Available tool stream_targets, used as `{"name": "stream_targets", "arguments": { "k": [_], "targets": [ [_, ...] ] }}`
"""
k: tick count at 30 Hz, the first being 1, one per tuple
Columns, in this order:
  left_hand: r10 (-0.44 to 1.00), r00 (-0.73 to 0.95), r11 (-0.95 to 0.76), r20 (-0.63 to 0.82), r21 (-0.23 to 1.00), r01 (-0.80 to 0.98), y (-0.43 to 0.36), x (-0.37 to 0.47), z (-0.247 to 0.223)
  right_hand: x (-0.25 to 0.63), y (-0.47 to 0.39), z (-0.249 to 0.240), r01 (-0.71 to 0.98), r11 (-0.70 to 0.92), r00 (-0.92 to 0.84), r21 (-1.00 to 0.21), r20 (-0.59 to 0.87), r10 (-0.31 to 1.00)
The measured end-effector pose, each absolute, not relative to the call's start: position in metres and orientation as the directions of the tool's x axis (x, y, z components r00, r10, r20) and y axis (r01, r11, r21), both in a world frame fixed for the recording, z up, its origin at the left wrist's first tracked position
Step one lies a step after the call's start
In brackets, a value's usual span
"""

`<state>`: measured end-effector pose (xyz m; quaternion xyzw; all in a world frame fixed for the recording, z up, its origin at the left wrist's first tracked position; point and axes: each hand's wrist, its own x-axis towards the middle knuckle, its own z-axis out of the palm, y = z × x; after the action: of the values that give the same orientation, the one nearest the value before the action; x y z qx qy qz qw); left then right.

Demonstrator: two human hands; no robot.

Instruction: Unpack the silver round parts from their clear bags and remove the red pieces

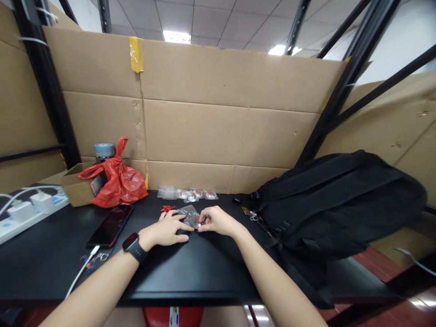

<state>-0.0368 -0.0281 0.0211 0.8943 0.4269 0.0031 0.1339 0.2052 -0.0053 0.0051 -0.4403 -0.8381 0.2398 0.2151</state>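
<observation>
Lying at the far left of the black table [211, 277] was a white power strip [9, 230], with 2 white plugs [32, 206] seated in it. Beside it stood an open cardboard box [77, 184], a blue-lidded jar [104, 151] showing behind, and a knotted red bag [124, 181] slumped against the box's right side. In front lay a dark phone [111, 225], a white cable [81, 272] at its near end and some small metal trinkets [102, 256] just beside it.

The left hand [169, 228], below a dark watch, was palm down with fingers loosely spread, gripping nothing visible, its index fingertip at the near edge of a clear plastic bag [188, 211]. Red cords [167, 208] lay just beyond its knuckles. The bag lay flat between the hands, and behind it clear packets [190, 195] lined the cardboard wall [218, 131]. The right hand [215, 221] had its thumb and fingers pinched together on the bag's right end, by a small red piece [197, 220]; whether it gripped that too, I couldn't tell. Farther right sprawled a black backpack [340, 204], with silver keys [255, 216] near its left edge.
</observation>
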Motion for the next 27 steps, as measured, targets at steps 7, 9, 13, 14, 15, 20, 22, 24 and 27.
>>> {"name": "stream_targets", "arguments": {
  "k": [7,9,13,14,15,20,22,24,27],
  "targets": [
    [0.755,0.648,-0.613,-0.105,0.239,0.753,-0.026,-0.037,0.019,0.202,-0.008,0.006,0.617,0.555,-0.572,-0.558,0.167,0.803],
    [0.748,0.655,-0.620,-0.110,0.236,0.748,-0.026,-0.038,0.019,0.200,-0.008,0.007,0.643,0.553,-0.559,-0.530,0.170,0.812],
    [0.747,0.656,-0.623,-0.105,0.231,0.747,-0.025,-0.039,0.020,0.197,-0.010,0.010,0.698,0.595,-0.536,-0.397,0.261,0.803],
    [0.749,0.655,-0.623,-0.102,0.229,0.748,-0.024,-0.040,0.020,0.197,-0.010,0.010,0.714,0.598,-0.526,-0.364,0.286,0.801],
    [0.748,0.656,-0.625,-0.100,0.227,0.747,-0.024,-0.040,0.020,0.197,-0.011,0.011,0.727,0.596,-0.516,-0.342,0.301,0.802],
    [0.741,0.666,-0.635,-0.090,0.229,0.738,-0.023,-0.043,0.020,0.195,-0.012,0.009,0.733,0.599,-0.550,-0.322,0.236,0.801],
    [0.744,0.664,-0.634,-0.079,0.230,0.738,-0.023,-0.044,0.020,0.193,-0.012,0.008,0.743,0.591,-0.550,-0.315,0.214,0.807],
    [0.741,0.667,-0.637,-0.078,0.230,0.735,-0.023,-0.044,0.019,0.191,-0.013,0.008,0.769,0.561,-0.518,-0.306,0.217,0.828],
    [0.726,0.681,-0.651,-0.092,0.228,0.724,-0.023,-0.044,0.020,0.186,-0.014,0.007,0.829,0.488,-0.430,-0.274,0.246,0.869]
  ]
}}
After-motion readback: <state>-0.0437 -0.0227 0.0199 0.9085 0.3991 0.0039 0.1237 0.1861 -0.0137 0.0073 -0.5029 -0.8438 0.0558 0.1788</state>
